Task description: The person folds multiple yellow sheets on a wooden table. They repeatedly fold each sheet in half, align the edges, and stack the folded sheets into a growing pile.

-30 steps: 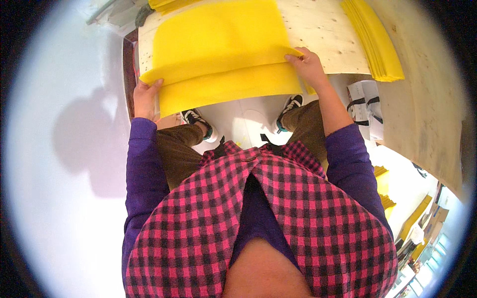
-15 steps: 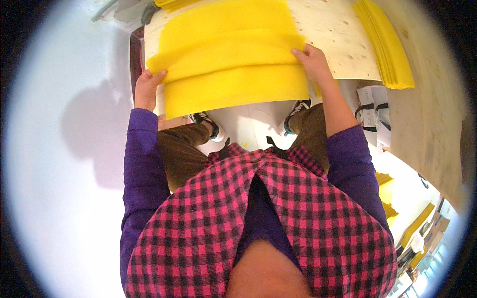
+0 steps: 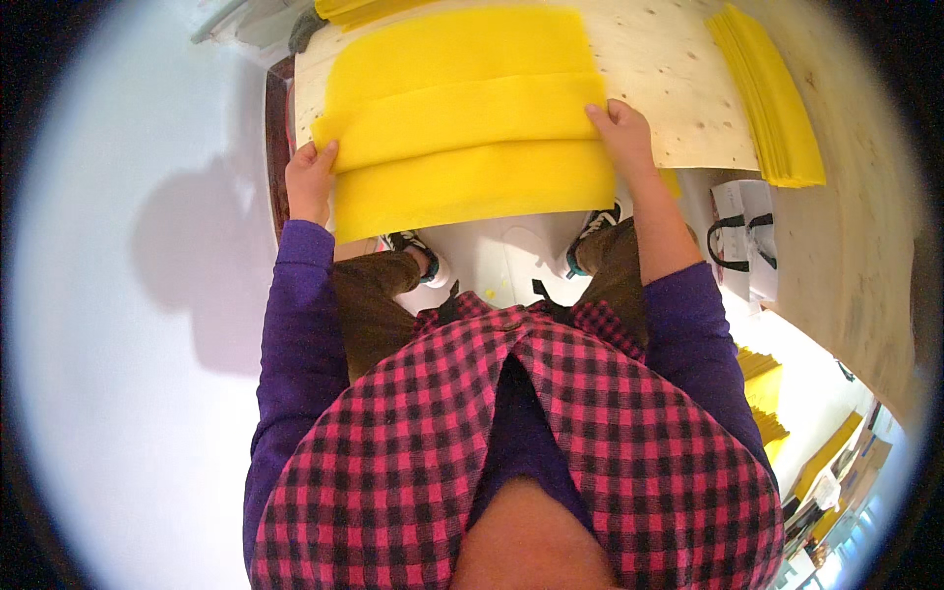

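A wide yellow fabric sheet [image 3: 462, 49] lies on the wooden tabletop, and its near part hangs past the front edge toward my feet. Across it runs a folded band with a crease along its near side. My left hand [image 3: 311, 182] pinches the left end of this band between thumb and fingers. At the right end, my right hand [image 3: 626, 140] grips the fabric's edge, thumb on top. The fingers beneath the fabric are partly hidden on both sides.
Pale plywood [image 3: 678, 88] forms the tabletop. A stack of folded yellow fabric [image 3: 769, 98] lies to the right, and more yellow fabric [image 3: 369, 10] is at the far left. Below the table's right side stands a white bag [image 3: 742, 231] with black handles. A white wall [image 3: 118, 324] is on the left.
The view has shifted slightly, moving everything a little right and down. Both hands keep their hold on the fabric, and the folded band looks somewhat flatter.
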Demonstrator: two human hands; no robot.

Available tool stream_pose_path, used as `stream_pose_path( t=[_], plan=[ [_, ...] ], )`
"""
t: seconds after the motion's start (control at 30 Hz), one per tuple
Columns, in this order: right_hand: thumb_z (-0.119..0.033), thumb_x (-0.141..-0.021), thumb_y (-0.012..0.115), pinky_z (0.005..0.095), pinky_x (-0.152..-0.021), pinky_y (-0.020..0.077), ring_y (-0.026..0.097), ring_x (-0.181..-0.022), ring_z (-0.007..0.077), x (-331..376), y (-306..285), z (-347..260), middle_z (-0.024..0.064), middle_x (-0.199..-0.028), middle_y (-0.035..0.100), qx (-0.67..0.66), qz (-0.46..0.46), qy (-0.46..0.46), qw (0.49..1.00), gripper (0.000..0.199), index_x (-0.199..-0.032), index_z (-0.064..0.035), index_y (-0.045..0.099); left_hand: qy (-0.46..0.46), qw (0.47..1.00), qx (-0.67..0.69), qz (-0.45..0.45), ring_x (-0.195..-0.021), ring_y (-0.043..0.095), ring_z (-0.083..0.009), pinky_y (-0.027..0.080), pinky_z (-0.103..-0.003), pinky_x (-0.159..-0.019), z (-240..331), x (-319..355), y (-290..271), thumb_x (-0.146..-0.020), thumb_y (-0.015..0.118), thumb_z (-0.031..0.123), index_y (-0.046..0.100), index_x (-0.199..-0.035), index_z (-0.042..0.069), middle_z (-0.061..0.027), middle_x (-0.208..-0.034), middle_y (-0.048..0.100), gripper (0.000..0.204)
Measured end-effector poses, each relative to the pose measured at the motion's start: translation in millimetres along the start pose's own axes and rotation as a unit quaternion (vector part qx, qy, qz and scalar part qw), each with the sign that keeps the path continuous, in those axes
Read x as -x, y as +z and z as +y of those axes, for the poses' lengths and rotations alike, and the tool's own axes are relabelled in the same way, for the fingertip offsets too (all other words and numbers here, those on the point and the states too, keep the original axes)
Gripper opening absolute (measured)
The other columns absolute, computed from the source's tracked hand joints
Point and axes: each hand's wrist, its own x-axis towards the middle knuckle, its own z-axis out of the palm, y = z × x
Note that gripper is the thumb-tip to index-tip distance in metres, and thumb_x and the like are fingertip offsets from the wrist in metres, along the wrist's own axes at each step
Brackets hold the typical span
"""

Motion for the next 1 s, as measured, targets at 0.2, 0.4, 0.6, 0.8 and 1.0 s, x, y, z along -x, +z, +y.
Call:
stream_pose_path(
  t=[0.2,0.4,0.6,0.8,1.0],
  plan=[
    [-0.031,-0.08,0.064,0.0299,-0.05,0.0334,0.036,-0.054,0.0117,7.4,-1.8,-8.8,0.0016,-0.056,0.041,0.037,0.032,-0.007,0.999,0.038,-0.065,-0.0025,0.043,-0.007,1.0,0.009,0.001,-0.08,0.06,-0.0124,0.046,-0.023,-0.07,-3.2,-2.0,3.1,-0.087,0.057,0.008,0.059,-0.103,-0.005,-0.007,-0.094,0.065,0.02],
    [-0.033,-0.078,0.064,0.0356,-0.053,0.0379,0.044,-0.053,0.0213,10.2,-4.4,-5.7,0.0105,-0.057,0.048,0.037,0.033,-0.011,0.999,0.038,-0.067,-0.0002,0.049,-0.014,0.999,0.028,-0.031,-0.083,0.059,-0.0111,0.046,-0.023,-0.073,-9.3,-9.1,-1.9,-0.088,0.059,0.011,0.06,-0.102,-0.003,-0.0047,-0.094,0.064,0.02],
    [-0.032,-0.078,0.064,0.0358,-0.053,0.0384,0.046,-0.053,0.0224,10.6,1.4,-3.4,0.0117,-0.058,0.05,0.039,0.033,-0.026,0.998,0.036,-0.069,0.0002,0.05,-0.017,0.999,-0.005,-0.044,-0.084,0.059,-0.0121,0.046,-0.024,-0.075,-12.9,-13.2,-6.3,-0.088,0.058,0.011,0.058,-0.107,-0.003,-0.0054,-0.097,0.064,0.024],
    [-0.03,-0.078,0.065,0.035,-0.054,0.0399,0.047,-0.054,0.0216,14.4,2.4,-5.6,0.0104,-0.06,0.052,0.031,0.033,-0.003,0.999,0.034,-0.07,0.0001,0.052,0.135,0.962,-0.228,0.064,-0.095,0.057,-0.0172,0.045,-0.028,-0.084,13.5,-4.2,-7.6,-0.087,0.058,0.013,0.054,-0.115,0.0,-0.0111,-0.107,0.06,0.031],
    [-0.03,-0.078,0.065,0.0336,-0.056,0.0411,0.048,-0.056,0.0193,9.2,4.3,1.9,0.0084,-0.061,0.053,0.019,0.02,0.001,1.0,0.031,-0.072,-0.0011,0.054,0.386,0.861,-0.32,-0.079,-0.118,0.046,-0.0367,0.035,-0.042,-0.099,52.7,35.4,52.9,-0.086,0.059,0.018,0.05,-0.122,0.005,-0.0183,-0.122,0.053,0.04]
  ],
)
